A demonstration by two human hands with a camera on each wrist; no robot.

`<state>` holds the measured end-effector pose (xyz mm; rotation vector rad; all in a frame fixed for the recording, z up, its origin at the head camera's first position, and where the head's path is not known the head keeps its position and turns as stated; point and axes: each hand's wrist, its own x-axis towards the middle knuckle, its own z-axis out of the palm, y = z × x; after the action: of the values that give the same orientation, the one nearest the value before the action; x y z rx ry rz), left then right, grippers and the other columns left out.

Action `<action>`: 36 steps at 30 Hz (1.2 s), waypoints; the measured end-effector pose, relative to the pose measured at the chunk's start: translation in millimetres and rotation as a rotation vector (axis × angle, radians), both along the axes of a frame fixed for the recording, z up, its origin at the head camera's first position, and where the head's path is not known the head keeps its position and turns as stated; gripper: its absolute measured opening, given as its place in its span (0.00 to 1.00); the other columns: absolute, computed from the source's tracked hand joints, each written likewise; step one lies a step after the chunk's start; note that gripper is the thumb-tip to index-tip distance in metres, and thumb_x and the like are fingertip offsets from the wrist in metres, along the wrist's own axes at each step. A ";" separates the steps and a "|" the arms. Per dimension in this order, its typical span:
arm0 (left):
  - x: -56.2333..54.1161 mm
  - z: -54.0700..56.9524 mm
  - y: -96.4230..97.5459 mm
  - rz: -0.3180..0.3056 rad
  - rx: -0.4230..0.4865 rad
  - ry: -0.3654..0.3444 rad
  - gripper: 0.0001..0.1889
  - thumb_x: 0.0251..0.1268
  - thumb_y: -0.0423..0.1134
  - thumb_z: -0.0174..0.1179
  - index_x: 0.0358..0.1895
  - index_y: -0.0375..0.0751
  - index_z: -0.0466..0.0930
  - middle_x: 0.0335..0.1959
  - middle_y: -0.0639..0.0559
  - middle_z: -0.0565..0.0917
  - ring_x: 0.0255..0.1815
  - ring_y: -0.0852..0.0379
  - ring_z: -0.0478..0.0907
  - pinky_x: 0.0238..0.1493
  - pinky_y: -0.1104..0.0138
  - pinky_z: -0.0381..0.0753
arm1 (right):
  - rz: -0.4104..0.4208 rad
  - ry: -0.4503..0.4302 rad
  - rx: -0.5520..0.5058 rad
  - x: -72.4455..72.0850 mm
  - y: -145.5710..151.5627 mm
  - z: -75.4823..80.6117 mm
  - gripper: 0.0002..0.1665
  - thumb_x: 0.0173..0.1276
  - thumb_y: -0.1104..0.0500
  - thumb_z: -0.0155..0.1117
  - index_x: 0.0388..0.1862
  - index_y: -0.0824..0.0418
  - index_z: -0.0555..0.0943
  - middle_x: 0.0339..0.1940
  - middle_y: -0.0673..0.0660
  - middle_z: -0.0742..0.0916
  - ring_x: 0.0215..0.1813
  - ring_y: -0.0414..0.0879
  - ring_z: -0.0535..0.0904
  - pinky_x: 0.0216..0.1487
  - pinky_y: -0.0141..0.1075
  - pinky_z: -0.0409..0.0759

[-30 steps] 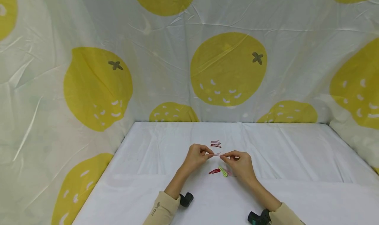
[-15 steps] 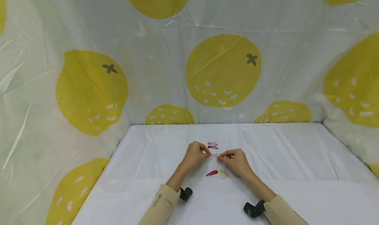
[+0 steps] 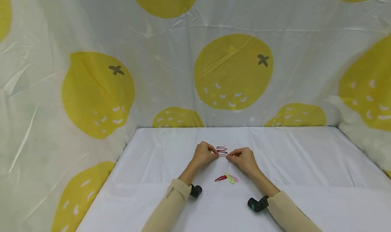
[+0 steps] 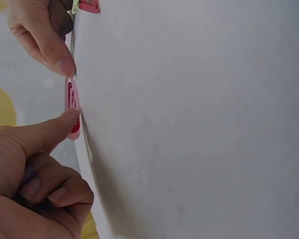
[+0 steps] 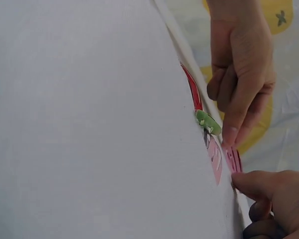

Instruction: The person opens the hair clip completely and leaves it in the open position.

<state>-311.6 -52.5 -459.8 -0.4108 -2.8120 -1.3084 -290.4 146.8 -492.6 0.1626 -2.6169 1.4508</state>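
Observation:
Between both hands is a pink snap hair clip (image 3: 222,155), its ends pinched by thumbs and fingertips. My left hand (image 3: 205,154) has one end and my right hand (image 3: 245,159) the other. In the left wrist view, the left hand (image 4: 37,174) is at the lower left, near the rounded end of the pink clip (image 4: 68,102). The right wrist view has the right hand (image 5: 284,199) at the lower right, pinching that clip (image 5: 233,160). Just beyond it on the white cloth lie a dark red open clip (image 3: 222,151) and a pinkish open clip (image 3: 221,147).
Nearer the person, a red clip (image 3: 220,178), a lime green clip (image 3: 229,178) and a pink clip (image 3: 235,179) lie close together. A white cloth (image 3: 293,164) covers the table. Lemon-print curtain (image 3: 171,62) rises at the back and sides.
Both hands have moved forward with the pink clip, from a gap short of the dark red clip to right in front of it. The near clips stay put.

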 end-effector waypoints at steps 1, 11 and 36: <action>0.2 0.0 -0.7 0.005 -0.001 -0.005 0.02 0.52 0.29 0.76 0.28 0.34 0.92 0.18 0.57 0.75 0.25 0.61 0.66 0.27 0.72 0.63 | -0.002 0.002 0.001 0.0 -0.2 0.0 0.02 0.61 0.62 0.79 0.30 0.61 0.93 0.23 0.53 0.88 0.29 0.40 0.72 0.29 0.29 0.66; -2.5 -1.0 -4.6 0.027 -0.008 -0.007 0.02 0.55 0.29 0.75 0.27 0.35 0.92 0.23 0.51 0.82 0.26 0.61 0.68 0.27 0.73 0.64 | -0.005 0.021 0.001 -0.5 -3.6 -0.1 0.03 0.61 0.62 0.79 0.31 0.61 0.93 0.27 0.55 0.91 0.30 0.40 0.74 0.31 0.29 0.69; 39.5 15.5 -25.0 -0.099 0.008 -0.190 0.04 0.51 0.31 0.79 0.31 0.38 0.94 0.14 0.58 0.70 0.22 0.62 0.64 0.25 0.71 0.61 | 0.114 -0.221 -0.007 37.0 14.4 16.3 0.07 0.64 0.60 0.75 0.41 0.60 0.92 0.19 0.48 0.77 0.26 0.40 0.69 0.26 0.29 0.65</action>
<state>-272.1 -77.5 -444.3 -0.4542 -2.9742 -1.4497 -253.4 161.2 -476.4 0.1618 -2.8178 1.5992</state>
